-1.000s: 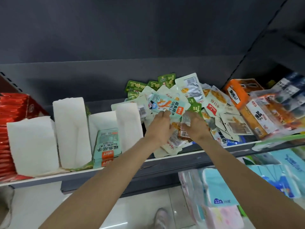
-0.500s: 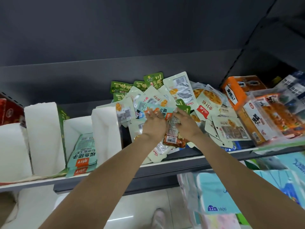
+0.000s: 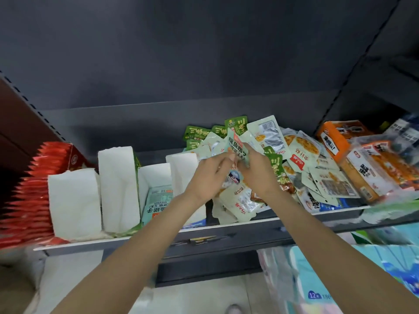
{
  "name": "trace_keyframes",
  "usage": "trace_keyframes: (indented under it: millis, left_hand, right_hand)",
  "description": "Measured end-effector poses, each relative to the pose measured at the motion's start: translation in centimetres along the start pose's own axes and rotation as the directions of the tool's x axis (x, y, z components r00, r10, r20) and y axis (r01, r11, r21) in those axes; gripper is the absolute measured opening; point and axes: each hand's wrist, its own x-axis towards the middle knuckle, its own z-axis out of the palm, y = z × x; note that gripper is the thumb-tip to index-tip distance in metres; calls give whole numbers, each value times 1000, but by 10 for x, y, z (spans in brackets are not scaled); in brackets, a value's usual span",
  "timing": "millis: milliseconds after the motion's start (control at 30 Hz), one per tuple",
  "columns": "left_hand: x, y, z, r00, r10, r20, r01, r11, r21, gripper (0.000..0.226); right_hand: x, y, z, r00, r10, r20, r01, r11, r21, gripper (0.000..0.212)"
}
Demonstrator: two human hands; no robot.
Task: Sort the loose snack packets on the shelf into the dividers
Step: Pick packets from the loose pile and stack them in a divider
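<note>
Pale green foil snack packet (image 3: 237,148): pinched upright between my left hand (image 3: 209,172) and right hand (image 3: 256,172), fingers curled on it, above the loose packet heap (image 3: 301,164) mid-shelf. White paper dividers (image 3: 118,184) stand left. Grey metal shelf (image 3: 226,230), dark back panel (image 3: 181,64); pale floor (image 3: 204,298) below.

Dim, soft lighting; edges smeared by wide-angle blur.

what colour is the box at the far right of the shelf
Orange box with dark print and a white label, seen in the head view.
</note>
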Motion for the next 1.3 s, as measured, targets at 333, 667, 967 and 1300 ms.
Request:
trace_keyframes:
  millis: [333, 667, 967, 1300]
  left_hand:
    - [-90, -99, -107, 876, -251, -412, 315, 944, 95, 27]
    - [-119, -120, -129, 817, -575, 39, 512, 693, -507, 30]
    - [-116, -125, -122, 830, -558, -10, 516, 773, -369, 36]
    - [-110, -109, -99, 929, -170, -329, 228, 963, 145, 38]
  right_hand:
    - [-38, -111, 76, 999, -36, 14, 31, 968, 249, 29]
    - [-58, -98, 123, 998, -41, 57, 22, 950, 310, 33]
    - [-79, -80, 130, 888, -119, 444, 280, 906, -317, 41]
    - [-61, -83, 119, 856, -97, 508, 248, 939, -238, 42]
